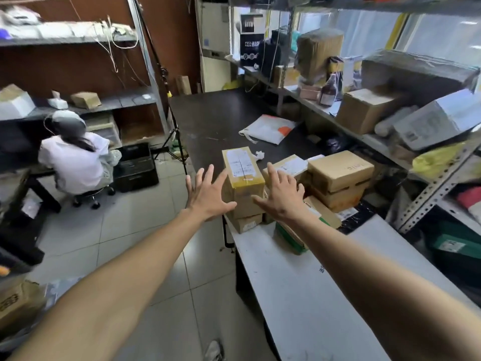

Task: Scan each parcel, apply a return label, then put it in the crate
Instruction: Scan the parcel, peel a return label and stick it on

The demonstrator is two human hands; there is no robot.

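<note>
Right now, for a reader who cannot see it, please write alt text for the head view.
Two open hands, left hand and right hand, reach toward a tall cardboard parcel stacked among other boxes on a table. Cluttered shelves stand on the right.

Both hands, left (208,195), right (282,198), fingers spread, flanking tall parcel (243,170), table (299,277)
</note>
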